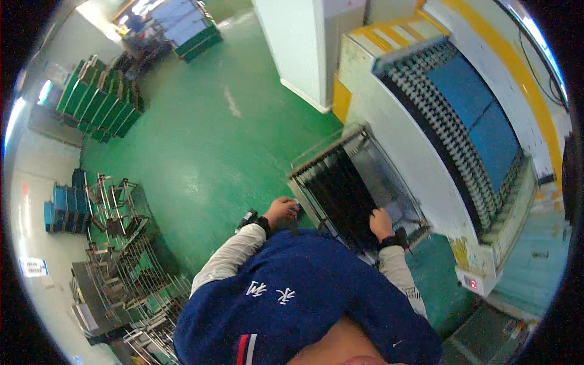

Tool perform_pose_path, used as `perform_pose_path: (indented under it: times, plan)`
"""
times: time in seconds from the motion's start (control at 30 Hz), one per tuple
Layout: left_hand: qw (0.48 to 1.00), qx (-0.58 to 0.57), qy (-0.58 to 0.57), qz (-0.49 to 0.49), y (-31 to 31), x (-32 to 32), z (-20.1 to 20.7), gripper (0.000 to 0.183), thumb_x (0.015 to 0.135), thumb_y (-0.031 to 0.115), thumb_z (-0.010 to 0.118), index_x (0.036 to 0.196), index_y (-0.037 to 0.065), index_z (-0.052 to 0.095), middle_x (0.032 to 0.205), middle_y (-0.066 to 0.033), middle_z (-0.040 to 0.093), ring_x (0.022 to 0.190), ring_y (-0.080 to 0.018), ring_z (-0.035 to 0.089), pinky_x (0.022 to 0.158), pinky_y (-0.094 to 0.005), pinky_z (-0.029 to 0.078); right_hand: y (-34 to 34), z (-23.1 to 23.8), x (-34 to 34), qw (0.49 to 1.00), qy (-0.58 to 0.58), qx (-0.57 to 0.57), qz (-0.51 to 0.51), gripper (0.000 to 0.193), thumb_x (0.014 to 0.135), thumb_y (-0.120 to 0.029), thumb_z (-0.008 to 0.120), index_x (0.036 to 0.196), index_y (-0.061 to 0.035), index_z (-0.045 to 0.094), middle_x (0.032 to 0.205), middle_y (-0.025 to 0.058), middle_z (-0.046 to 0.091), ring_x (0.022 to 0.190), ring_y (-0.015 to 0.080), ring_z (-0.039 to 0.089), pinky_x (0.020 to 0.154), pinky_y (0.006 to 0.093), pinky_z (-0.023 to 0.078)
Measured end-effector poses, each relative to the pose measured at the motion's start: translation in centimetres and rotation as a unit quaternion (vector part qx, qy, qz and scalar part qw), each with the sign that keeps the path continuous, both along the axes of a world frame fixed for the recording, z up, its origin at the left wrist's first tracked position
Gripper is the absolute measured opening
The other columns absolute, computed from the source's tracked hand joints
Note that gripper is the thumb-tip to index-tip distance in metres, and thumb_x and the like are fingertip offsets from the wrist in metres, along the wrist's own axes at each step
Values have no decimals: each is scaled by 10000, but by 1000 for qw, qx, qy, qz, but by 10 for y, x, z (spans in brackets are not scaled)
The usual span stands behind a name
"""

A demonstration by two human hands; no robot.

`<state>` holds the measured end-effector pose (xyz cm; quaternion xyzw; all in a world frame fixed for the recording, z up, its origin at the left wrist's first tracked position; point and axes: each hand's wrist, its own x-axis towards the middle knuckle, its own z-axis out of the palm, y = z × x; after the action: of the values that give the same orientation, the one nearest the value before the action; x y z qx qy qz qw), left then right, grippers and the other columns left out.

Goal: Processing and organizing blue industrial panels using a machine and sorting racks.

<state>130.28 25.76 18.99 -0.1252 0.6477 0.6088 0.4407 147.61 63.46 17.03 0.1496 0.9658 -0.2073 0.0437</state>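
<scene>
In front of me stands a metal-framed rack [313,214] holding a dense row of thin dark panels [340,185]. My left hand [283,211] is just off the rack's left side, its fingers curled together. Something small and pale shows at those fingertips, too small to name. Over the right part of the rack, at the edge of the dark row, is my right hand [381,224], its fingers closed and pointing down. Whatever they grip is hidden under the hand. Both wrists carry dark bands.
A roller conveyor [438,115] with blue panels [465,91] on it runs along the right, beside the rack. A white cabinet [298,48] stands ahead. Wire racks [131,261], blue bins [66,208] and stacked green racks [100,100] line the left wall. The floor [201,140] is green.
</scene>
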Motion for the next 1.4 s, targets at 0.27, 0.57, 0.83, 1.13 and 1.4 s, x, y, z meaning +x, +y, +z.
perform_pose_path:
  times: [0.27, 0.57, 0.83, 1.13, 1.4]
  plan:
    - [1000, 4, -4, -5, 20, -25, 32, 275, 912, 207, 600, 1088, -3, 581, 889, -95, 641, 687, -190, 635, 569, -314, 521, 7, 10, 9, 990, -51, 37, 126, 228, 828, -228, 593, 793, -5, 624, 836, 210, 601, 805, 419, 584, 716, 506, 470]
    - [972, 61, 87, -207, 103, -80, 55, 292, 917, 275, 608, 1047, 14, 619, 894, -84, 668, 708, -167, 636, 620, -283, 522, 9, 129, 24, 989, 73, 119, -45, 276, 824, -277, 582, 723, -22, 608, 782, 218, 575, 764, 427, 561, 654, 525, 431]
    - [913, 154, 68, -372, 158, -79, 67, 507, 871, 481, 650, 1046, 5, 632, 923, -69, 656, 803, -175, 643, 718, -314, 531, 24, 260, 17, 957, 211, 106, -167, 300, 814, -167, 638, 647, 14, 467, 661, 186, 469, 616, 322, 450, 573, 441, 336]
    - [905, 164, 131, -371, 142, -85, 76, 657, 853, 550, 636, 1214, 3, 584, 1108, -92, 613, 1018, -184, 573, 882, -321, 469, 55, 258, -29, 809, 291, -225, -458, 490, 894, -268, 633, 1189, 112, 538, 1271, 251, 497, 1179, 275, 464, 1003, 394, 353]
    - [951, 241, -45, -188, 107, -89, 112, 699, 909, 411, 627, 1387, -29, 368, 1215, -109, 555, 1001, -211, 587, 877, -358, 497, 38, 210, -67, 754, 333, -442, -353, 299, 963, -245, 537, 1056, 26, 622, 953, 86, 664, 867, 193, 619, 796, 358, 513]
